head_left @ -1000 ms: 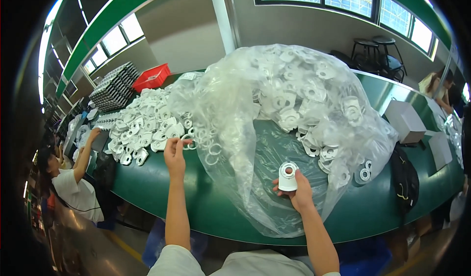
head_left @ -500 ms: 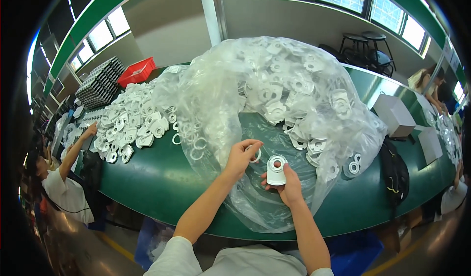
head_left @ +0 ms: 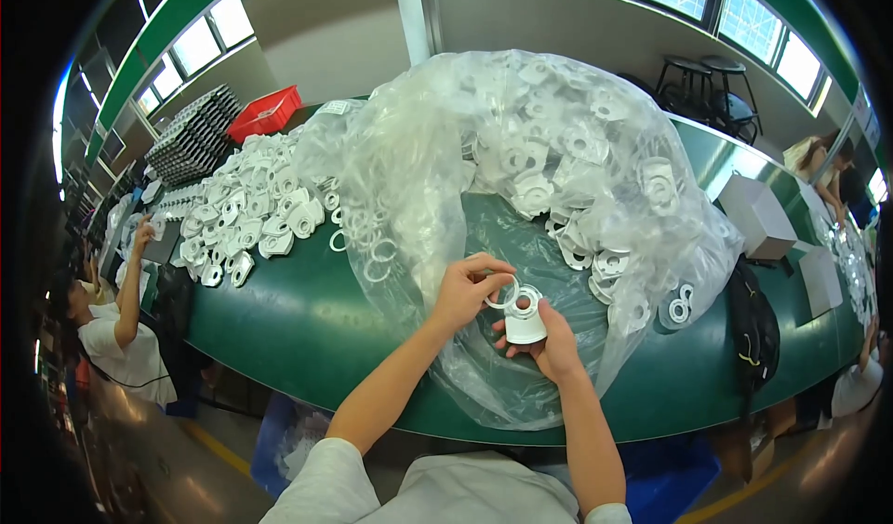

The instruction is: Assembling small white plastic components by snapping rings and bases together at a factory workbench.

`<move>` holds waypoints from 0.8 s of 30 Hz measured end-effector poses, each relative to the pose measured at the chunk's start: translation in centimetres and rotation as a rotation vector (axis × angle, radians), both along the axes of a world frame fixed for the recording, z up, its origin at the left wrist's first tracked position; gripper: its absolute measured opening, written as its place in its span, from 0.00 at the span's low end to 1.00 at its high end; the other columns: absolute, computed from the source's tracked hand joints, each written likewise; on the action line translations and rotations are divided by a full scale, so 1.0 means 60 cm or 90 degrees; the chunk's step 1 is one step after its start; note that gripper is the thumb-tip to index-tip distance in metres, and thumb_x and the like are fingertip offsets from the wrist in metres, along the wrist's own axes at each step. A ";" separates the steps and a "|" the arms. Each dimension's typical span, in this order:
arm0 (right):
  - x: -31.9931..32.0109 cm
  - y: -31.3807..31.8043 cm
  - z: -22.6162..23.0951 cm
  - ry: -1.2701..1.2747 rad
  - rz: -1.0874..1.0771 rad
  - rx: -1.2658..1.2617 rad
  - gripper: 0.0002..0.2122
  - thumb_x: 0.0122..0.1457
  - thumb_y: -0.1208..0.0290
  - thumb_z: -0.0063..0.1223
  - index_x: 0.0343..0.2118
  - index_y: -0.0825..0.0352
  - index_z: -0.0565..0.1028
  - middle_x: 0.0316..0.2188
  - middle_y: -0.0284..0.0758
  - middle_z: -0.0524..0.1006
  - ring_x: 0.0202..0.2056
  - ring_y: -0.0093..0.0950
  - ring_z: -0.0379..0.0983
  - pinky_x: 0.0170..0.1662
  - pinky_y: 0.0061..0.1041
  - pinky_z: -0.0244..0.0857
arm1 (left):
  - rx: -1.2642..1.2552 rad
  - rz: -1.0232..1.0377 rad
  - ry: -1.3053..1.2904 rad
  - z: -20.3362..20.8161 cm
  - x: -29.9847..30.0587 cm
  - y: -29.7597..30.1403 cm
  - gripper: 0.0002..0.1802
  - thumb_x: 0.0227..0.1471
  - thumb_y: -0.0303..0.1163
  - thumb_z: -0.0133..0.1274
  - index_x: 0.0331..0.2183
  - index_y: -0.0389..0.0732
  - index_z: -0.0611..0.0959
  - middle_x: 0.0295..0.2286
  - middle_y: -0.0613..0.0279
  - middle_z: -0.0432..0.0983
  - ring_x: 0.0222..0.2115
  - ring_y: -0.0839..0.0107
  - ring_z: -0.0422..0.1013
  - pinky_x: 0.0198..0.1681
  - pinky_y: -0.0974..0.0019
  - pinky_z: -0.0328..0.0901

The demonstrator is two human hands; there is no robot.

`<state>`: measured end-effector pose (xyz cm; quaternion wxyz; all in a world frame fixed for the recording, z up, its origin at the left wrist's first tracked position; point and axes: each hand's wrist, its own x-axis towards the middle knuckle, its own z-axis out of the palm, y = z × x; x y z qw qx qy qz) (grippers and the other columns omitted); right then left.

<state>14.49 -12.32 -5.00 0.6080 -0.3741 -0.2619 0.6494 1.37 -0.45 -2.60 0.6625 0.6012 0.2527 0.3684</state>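
Observation:
Between the fingertips of my left hand [head_left: 473, 291] is a thin white ring [head_left: 503, 293]. My right hand [head_left: 556, 341] grips a white plastic housing [head_left: 526, 329] with a round opening at its top, thumb along its right side. The ring overlaps the upper left of that opening; whether the two touch I cannot tell. Both hands are over a large clear plastic bag [head_left: 484, 389] spread on the green table [head_left: 288, 319]. Inside the bag, beyond my hands, many similar white housings [head_left: 577, 152] are heaped. More loose rings [head_left: 379, 259] lie left of my left hand.
At the left, another pile of white housings [head_left: 251, 208] sits near stacked grey trays [head_left: 197, 133] and a red bin [head_left: 265, 113]. A black bag [head_left: 755, 324] and white boxes [head_left: 755, 215] are on the right. Co-workers work at both sides; one person [head_left: 121, 338] reaches up at the left.
My left hand has brought the ring rightward to the housing's opening. My right hand keeps its hold on the housing. The co-worker at the left has drawn a hand back from the pile.

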 end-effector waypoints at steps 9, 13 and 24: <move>0.002 -0.003 0.007 -0.031 0.089 -0.014 0.24 0.65 0.55 0.25 0.47 0.73 0.65 0.32 0.50 0.76 0.26 0.36 0.75 0.23 0.27 0.69 | 0.152 -0.032 0.088 0.009 -0.008 -0.001 0.04 0.42 0.20 0.60 0.27 0.33 0.82 0.25 0.67 0.73 0.24 0.82 0.69 0.26 0.78 0.63; 0.001 -0.005 0.014 -0.034 0.093 -0.020 0.23 0.65 0.56 0.24 0.46 0.73 0.65 0.31 0.50 0.76 0.25 0.37 0.76 0.22 0.26 0.69 | 0.190 -0.065 0.084 0.003 -0.008 0.003 0.04 0.40 0.20 0.61 0.25 0.34 0.82 0.24 0.67 0.72 0.25 0.82 0.70 0.28 0.77 0.63; 0.000 -0.005 0.021 -0.023 0.131 0.004 0.17 0.64 0.63 0.33 0.47 0.72 0.62 0.31 0.49 0.76 0.25 0.35 0.76 0.21 0.24 0.69 | 0.275 -0.123 0.100 0.003 -0.007 0.002 0.06 0.38 0.20 0.62 0.25 0.37 0.84 0.23 0.66 0.72 0.24 0.79 0.69 0.27 0.76 0.62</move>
